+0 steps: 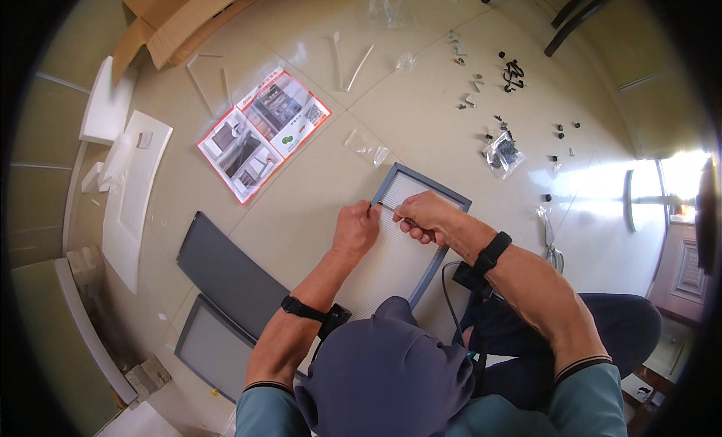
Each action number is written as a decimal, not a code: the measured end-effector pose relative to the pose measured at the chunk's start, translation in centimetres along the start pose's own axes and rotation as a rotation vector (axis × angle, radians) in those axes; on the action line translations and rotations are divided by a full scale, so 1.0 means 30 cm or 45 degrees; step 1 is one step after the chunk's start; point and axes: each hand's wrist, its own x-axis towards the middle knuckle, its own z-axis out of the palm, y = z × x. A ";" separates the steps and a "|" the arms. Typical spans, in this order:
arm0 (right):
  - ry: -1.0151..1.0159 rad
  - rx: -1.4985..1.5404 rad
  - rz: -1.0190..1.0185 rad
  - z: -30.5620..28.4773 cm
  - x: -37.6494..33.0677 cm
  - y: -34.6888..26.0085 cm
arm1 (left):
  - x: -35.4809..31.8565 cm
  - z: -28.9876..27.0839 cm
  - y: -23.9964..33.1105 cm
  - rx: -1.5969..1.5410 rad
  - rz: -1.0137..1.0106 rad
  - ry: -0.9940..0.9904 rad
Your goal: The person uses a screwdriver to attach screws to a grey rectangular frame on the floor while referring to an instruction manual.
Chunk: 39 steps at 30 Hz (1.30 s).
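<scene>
A long panel with a grey frame [432, 183] and a pale ribbed middle lies in front of me, its near part hidden by my head. At its left side my left hand [356, 228] is closed, with the fingertips gripping the frame's edge. Just to the right, over the ribbed surface, my right hand [423, 216] is closed round what looks like a small screwdriver [419, 227] with a dark handle. Its thin shaft points left towards my left fingertips. What its tip touches is too small to make out.
Left of me lie a dark grey panel [233, 275] and another framed panel [214, 339]. Beyond are a printed sheet [263, 132], white foam [135, 189] and a cardboard box [188, 23]. Loose hardware [514, 74], a small parts bag [504, 155] and scissors [553, 249] lie to the right.
</scene>
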 end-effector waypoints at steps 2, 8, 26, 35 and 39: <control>-0.011 0.058 -0.014 0.007 -0.006 0.004 | 0.017 -0.002 0.000 -0.006 -0.009 -0.009; 0.073 -0.501 -0.255 -0.005 -0.065 -0.011 | 0.040 -0.066 -0.013 0.108 -0.179 -0.097; 0.290 -0.454 -0.293 -0.224 0.012 0.148 | 0.026 -0.190 -0.072 -0.101 -0.070 -0.217; 0.172 -0.474 -0.270 -0.218 -0.010 0.106 | -0.065 -0.285 -0.157 -0.528 -0.248 0.018; 0.143 -0.454 -0.218 -0.233 -0.012 0.098 | -0.087 -0.437 -0.170 -0.016 -0.335 -0.114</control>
